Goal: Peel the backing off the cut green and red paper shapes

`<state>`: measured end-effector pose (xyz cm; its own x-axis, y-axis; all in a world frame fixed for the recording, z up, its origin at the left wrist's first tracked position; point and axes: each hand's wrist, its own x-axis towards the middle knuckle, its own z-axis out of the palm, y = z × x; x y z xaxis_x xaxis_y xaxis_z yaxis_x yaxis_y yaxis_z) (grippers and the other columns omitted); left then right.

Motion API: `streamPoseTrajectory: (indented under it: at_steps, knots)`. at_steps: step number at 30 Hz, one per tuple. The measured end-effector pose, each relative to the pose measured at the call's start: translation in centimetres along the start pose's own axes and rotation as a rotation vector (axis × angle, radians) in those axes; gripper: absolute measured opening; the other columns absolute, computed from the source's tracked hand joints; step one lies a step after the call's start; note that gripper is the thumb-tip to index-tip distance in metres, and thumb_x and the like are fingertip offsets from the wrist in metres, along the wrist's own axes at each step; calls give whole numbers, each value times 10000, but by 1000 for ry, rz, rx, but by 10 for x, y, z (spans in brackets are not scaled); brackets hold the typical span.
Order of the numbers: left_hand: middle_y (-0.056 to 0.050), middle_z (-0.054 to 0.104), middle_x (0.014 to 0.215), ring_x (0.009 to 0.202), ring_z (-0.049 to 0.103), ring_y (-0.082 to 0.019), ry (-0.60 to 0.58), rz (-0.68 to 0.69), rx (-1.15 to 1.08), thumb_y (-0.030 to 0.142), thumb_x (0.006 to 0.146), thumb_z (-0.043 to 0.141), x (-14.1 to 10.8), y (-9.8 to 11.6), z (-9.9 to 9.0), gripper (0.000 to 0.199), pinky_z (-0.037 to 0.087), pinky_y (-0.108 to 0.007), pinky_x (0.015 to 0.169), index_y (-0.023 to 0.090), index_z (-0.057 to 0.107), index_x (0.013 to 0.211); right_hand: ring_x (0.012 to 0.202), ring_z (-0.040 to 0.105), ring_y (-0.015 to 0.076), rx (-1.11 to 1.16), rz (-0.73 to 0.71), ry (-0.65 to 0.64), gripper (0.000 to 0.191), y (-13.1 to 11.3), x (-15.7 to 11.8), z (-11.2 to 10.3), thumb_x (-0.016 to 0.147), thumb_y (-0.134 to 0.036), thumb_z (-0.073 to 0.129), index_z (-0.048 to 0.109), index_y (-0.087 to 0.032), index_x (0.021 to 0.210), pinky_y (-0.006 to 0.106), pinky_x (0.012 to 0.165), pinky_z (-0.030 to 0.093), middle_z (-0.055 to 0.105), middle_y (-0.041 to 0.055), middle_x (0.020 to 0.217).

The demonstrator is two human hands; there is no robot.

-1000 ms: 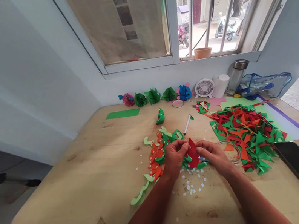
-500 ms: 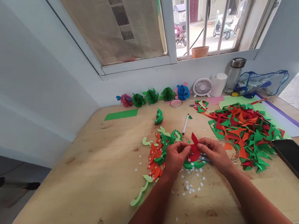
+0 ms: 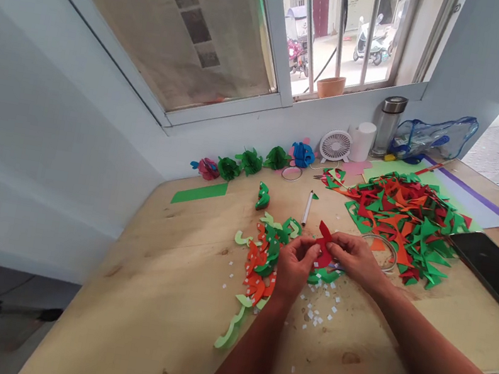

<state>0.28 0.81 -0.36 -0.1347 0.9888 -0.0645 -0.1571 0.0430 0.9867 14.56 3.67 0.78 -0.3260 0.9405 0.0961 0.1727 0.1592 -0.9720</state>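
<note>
A red paper cutout (image 3: 323, 260) is pinched between both hands above the table. My left hand (image 3: 296, 265) grips its left side with thumb and fingers closed. On its upper right side, my right hand (image 3: 355, 256) holds it in a closed pinch. Green paper pieces (image 3: 324, 277) lie just under the hands. Left of my left hand, curled orange paper pieces (image 3: 256, 265) with small white squares on them are heaped with green ones. Small white squares (image 3: 318, 317) are scattered on the wood below the hands.
A big pile of red, orange and green scraps (image 3: 405, 216) lies to the right, beside a black phone (image 3: 496, 270). A white pen (image 3: 307, 208) lies behind the hands. Along the wall stand paper flowers (image 3: 251, 160), a small fan (image 3: 335, 145) and a glass bottle (image 3: 388, 127).
Both hands keep hold of the red paper, whose lower part is now more covered by the fingers. The view has shifted slightly.
</note>
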Motion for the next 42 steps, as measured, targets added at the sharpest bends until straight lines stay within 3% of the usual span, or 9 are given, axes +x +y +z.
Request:
streamPoseTrajectory:
  at_steps: [3, 7, 17, 22, 30, 33, 35, 39, 42]
  knots:
    - [9, 637, 614, 476, 572, -108, -58, -85, 11, 336, 652, 696, 0, 0, -2, 218, 399, -193, 429, 151, 636, 751, 535, 507, 115, -59, -39, 72, 190, 2, 1, 0, 793, -259, 531, 690, -163, 753, 218, 498, 376, 616, -20, 604]
    - [23, 609, 557, 459, 560, -101, -57, -89, 51, 293, 620, 712, -1, -1, -6, 182, 401, -184, 434, 149, 627, 692, 587, 545, 129, -113, -79, 119, 203, 3, 1, 2, 777, -196, 522, 718, -172, 824, 219, 536, 402, 669, -4, 677]
    - [7, 642, 614, 539, 570, -117, 65, 62, 107, 305, 647, 711, 4, -6, -16, 172, 461, -204, 520, 156, 654, 711, 593, 504, 106, -32, -48, 17, 129, 7, 2, 10, 749, -160, 542, 663, -137, 789, 208, 555, 385, 607, -14, 660]
    - [-8, 666, 666, 619, 613, -142, 15, 69, 129, 280, 678, 691, 0, -3, -13, 135, 490, -223, 590, 162, 659, 737, 550, 438, 90, -68, -39, 43, 106, 9, 2, 14, 713, -105, 534, 624, -156, 693, 194, 526, 348, 535, -49, 566]
    - [-34, 679, 699, 610, 607, -140, 12, 34, 102, 271, 665, 695, 2, -1, -16, 180, 480, -221, 554, 143, 679, 790, 568, 464, 101, -92, -11, 87, 118, 8, 0, 11, 721, -111, 512, 616, -160, 696, 206, 545, 360, 558, -36, 593]
    - [-26, 679, 697, 613, 609, -129, 10, 52, 81, 255, 678, 680, 2, -3, -14, 156, 482, -216, 574, 148, 681, 793, 601, 496, 113, -41, 7, 42, 104, 9, 0, 10, 746, -170, 529, 603, -162, 674, 216, 570, 389, 585, -21, 628]
    - [-24, 677, 693, 617, 608, -123, 0, 71, 83, 250, 698, 663, 2, -5, -12, 138, 485, -217, 590, 147, 681, 788, 629, 535, 130, 74, 28, -44, 136, 10, 0, 10, 778, -235, 533, 608, -161, 694, 228, 583, 417, 611, -5, 658]
    - [-34, 688, 755, 664, 634, -137, -30, 148, 159, 254, 758, 618, 1, -8, -11, 164, 502, -240, 617, 149, 672, 873, 613, 532, 130, 186, 87, -40, 173, 9, 0, 10, 758, -326, 597, 627, -162, 715, 231, 567, 428, 592, -11, 647]
    - [-41, 682, 789, 683, 624, -136, 76, 367, 394, 221, 795, 585, 0, -6, -12, 168, 497, -245, 626, 160, 670, 926, 617, 537, 133, 238, 128, -27, 219, 7, 0, 10, 742, -379, 620, 629, -161, 721, 238, 573, 436, 600, -10, 655]
